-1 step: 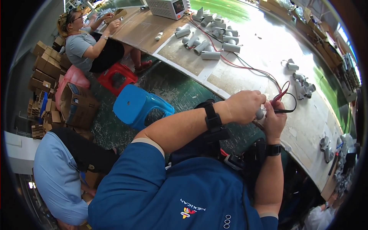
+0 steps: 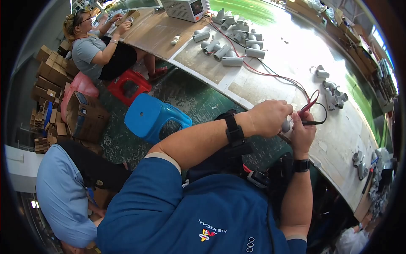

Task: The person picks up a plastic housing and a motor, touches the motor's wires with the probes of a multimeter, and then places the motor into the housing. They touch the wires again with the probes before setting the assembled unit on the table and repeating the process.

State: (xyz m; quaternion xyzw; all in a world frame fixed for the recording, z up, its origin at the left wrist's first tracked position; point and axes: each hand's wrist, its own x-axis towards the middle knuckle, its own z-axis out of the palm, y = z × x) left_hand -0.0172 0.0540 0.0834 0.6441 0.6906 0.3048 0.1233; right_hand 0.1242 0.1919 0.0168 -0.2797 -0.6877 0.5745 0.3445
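My left hand (image 2: 270, 118) is closed, fingertips pinched together close to my right hand, over the table's near edge. A small grey rounded part (image 2: 286, 126) shows just under its fingers; most of it is hidden. My right hand (image 2: 303, 134) is closed round a red test lead (image 2: 305, 111) and a black test lead (image 2: 311, 122), thumb pointing up. The leads' tips, between the two hands, cannot be made out. Both cables loop up beside my right hand and run across the table to a white box-shaped device (image 2: 182, 9) at the far end.
Grey cylindrical housings (image 2: 232, 61) lie in a group on the table (image 2: 245, 91), with smaller groups at the right. A blue stool (image 2: 146, 114) and a red stool (image 2: 129, 86) stand left of the table. One co-worker (image 2: 91, 55) sits far left; another person (image 2: 63, 194) bends at lower left near cardboard boxes (image 2: 86, 116).
My hands and the leads keep their places. The seated co-worker's hands have shifted slightly around a small piece.
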